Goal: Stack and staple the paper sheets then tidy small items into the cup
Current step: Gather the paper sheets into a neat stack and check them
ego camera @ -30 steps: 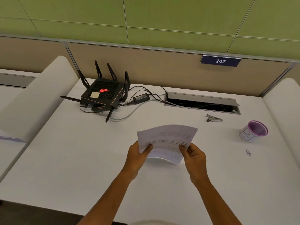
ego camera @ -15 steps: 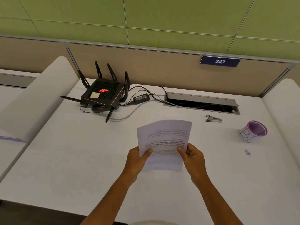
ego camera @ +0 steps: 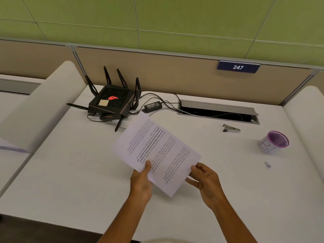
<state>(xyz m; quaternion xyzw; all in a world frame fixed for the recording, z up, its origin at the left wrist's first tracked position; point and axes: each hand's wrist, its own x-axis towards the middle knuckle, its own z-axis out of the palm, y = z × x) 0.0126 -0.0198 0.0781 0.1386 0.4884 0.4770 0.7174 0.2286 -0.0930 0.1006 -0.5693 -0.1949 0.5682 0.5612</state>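
Observation:
I hold the printed paper sheets [ego camera: 156, 151] above the middle of the white desk [ego camera: 73, 172], tilted with the far end toward the left. My left hand [ego camera: 142, 183] pinches their near left edge, thumb on top. My right hand [ego camera: 205, 183] touches the near right corner with fingers loosely curled. A small silver stapler [ego camera: 231, 128] lies on the desk at the back right. A white cup [ego camera: 272, 144] with a purple inside stands at the far right. A tiny dark item [ego camera: 267, 165] lies on the desk in front of the cup.
A black router [ego camera: 111, 102] with antennas, a power brick [ego camera: 152, 106] and cables sit at the back left. An open cable slot [ego camera: 217, 112] runs along the back. Rounded white dividers [ego camera: 40, 106] border both sides of the desk.
The sheets have turned counter-clockwise, from square to me to slanting toward the back left. My right hand slid to the near right corner and loosened.

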